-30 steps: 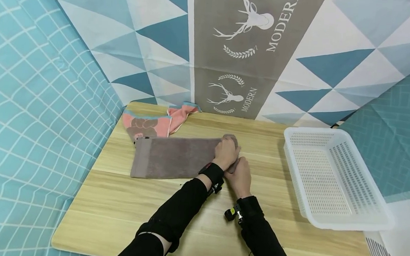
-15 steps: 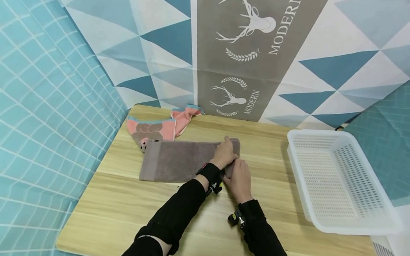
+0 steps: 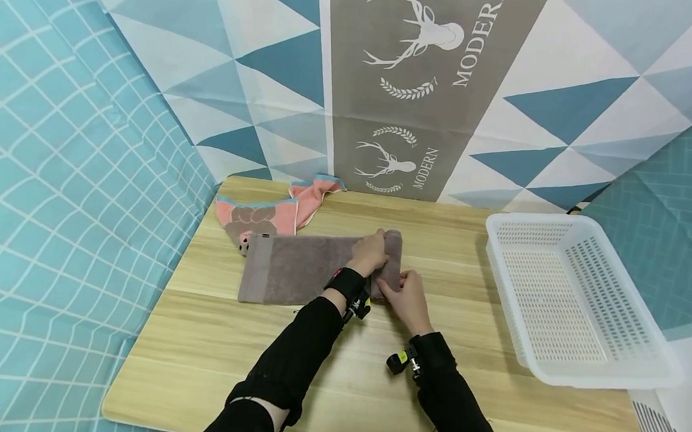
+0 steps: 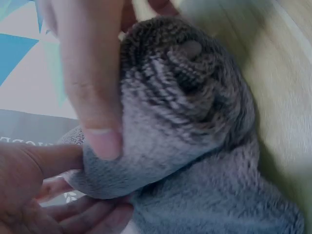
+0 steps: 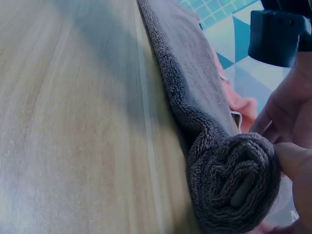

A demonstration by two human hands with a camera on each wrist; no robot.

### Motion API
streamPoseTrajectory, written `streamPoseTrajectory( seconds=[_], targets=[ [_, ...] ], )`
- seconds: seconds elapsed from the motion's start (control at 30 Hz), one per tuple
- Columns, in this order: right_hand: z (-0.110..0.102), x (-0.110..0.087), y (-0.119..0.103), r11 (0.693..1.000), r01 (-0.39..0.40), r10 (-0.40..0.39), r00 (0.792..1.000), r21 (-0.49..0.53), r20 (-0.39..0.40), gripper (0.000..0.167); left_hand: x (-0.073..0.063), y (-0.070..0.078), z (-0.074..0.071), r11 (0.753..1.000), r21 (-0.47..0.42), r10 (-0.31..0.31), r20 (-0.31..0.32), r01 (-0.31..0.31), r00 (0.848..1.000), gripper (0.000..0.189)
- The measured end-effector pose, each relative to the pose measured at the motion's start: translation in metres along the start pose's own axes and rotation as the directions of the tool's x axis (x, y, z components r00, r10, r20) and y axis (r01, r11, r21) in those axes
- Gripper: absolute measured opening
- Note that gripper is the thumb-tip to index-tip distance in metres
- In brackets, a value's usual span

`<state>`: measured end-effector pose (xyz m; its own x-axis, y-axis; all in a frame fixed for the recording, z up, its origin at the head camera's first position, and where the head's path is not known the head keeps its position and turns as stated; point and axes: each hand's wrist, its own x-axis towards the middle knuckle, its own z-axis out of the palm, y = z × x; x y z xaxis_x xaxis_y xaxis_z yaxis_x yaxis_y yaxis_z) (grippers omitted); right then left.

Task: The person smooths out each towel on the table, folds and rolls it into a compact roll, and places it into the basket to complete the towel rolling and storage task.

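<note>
A grey-brown towel (image 3: 304,269) lies across the middle of the table, long sides running left to right, its flat part to the left and its right end wound into a roll (image 5: 236,183). The right wrist view shows the roll's near end as a tight spiral. A paler band crosses the towel close to its left edge. The left hand (image 3: 370,252) grips the far part of the roll, thumb against its left side and fingers bent around it. The right hand (image 3: 407,300) is partly closed at the roll's near end, its thumb on the towel and its bent fingers by the right edge, so that it pinches the end between them.

Just beyond the towel's far left corner is a pink cloth (image 3: 283,215) with a blue border and a grey-brown pattern; its right part is bunched. Black sleeves (image 3: 280,364) cover both arms, and a small camera (image 3: 398,362) sits at each wrist. A white perforated basket (image 3: 545,301) stands at the right, well apart from the towel. The wooden table (image 3: 218,367) meets a deer-and-triangle covering (image 3: 383,99) on the far side and a blue gridded sheet (image 3: 54,224) on the left.
</note>
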<state>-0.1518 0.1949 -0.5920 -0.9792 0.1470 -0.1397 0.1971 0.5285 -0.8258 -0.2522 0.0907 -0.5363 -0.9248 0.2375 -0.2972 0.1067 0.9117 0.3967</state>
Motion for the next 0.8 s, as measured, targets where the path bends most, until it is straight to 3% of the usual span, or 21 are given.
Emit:
streamPoseTrajectory(
  seconds=[0.13,0.23,0.37,0.47,0.6,0.7,0.8],
  targets=[
    [0.003,-0.002,-0.004,0.997,-0.075,0.076,0.997,-0.034,0.030,0.075,-0.001,-0.002,-0.004,0.998,0.052,-0.035,-0.034,0.037,0.999,0.063],
    [0.008,-0.002,-0.009,0.995,-0.072,0.073,0.997,-0.064,0.014,0.071,-0.002,-0.003,0.000,0.998,0.049,-0.030,-0.090,0.034,0.996,0.062],
    [0.016,0.000,-0.012,0.996,-0.042,0.040,0.999,-0.079,-0.027,0.065,-0.002,-0.002,0.006,0.992,0.128,0.016,-0.130,0.000,0.991,0.054],
    [0.020,0.001,-0.015,0.993,0.009,-0.018,0.997,-0.118,-0.076,0.061,-0.002,0.002,0.008,0.985,0.172,0.030,-0.149,-0.004,0.988,0.048],
    [0.020,-0.001,-0.015,0.968,0.109,-0.145,0.978,-0.227,-0.152,0.059,-0.005,0.004,0.008,0.992,0.122,-0.021,-0.149,0.039,0.989,0.051],
    [0.018,-0.004,-0.010,0.932,0.168,-0.235,0.955,-0.322,-0.179,0.057,-0.008,0.003,0.008,0.997,0.071,-0.033,-0.107,0.040,0.994,0.043],
    [0.013,-0.007,-0.002,0.870,0.203,-0.327,0.920,-0.450,-0.217,0.053,-0.010,0.003,0.011,0.999,-0.032,0.017,-0.055,-0.018,0.998,0.021]
  ],
)
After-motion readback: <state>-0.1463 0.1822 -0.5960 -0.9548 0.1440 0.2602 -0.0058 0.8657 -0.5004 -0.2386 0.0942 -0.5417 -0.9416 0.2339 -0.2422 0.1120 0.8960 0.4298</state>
